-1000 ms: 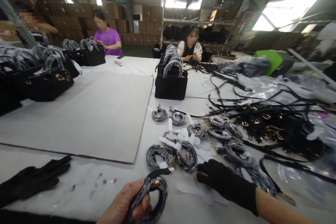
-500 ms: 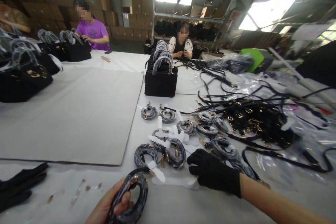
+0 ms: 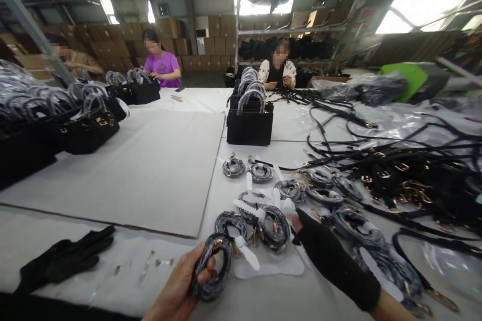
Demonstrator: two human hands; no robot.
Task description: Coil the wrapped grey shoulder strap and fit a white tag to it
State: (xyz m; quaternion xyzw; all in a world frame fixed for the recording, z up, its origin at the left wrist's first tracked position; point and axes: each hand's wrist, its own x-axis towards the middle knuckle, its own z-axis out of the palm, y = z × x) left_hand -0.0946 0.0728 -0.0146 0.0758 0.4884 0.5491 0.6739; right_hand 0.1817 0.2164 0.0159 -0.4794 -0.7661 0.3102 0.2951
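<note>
My left hand (image 3: 184,276), bare, grips a coiled bag strap (image 3: 214,271) wrapped in clear plastic, with gold clasps at its top. My right hand (image 3: 320,246) wears a black glove with bare fingertips. Its fingers pinch at a white strip (image 3: 288,204) among several white toothed strips on the table. Close by lie more plastic-wrapped strap coils, one (image 3: 276,228) just left of my right fingers and another (image 3: 230,224) behind my left hand. A white strip (image 3: 247,252) sits against that second coil.
A loose black glove (image 3: 68,256) lies at left. A large grey board (image 3: 150,170) covers the middle left. Black handbags stand at left (image 3: 86,130) and centre (image 3: 249,125). Unwrapped black straps (image 3: 399,175) pile up at right. Several people sit across the table.
My right hand has reached forward to the white strips and its fingertips now show. The left hand keeps the strap coil, now more upright. The view has turned left.
</note>
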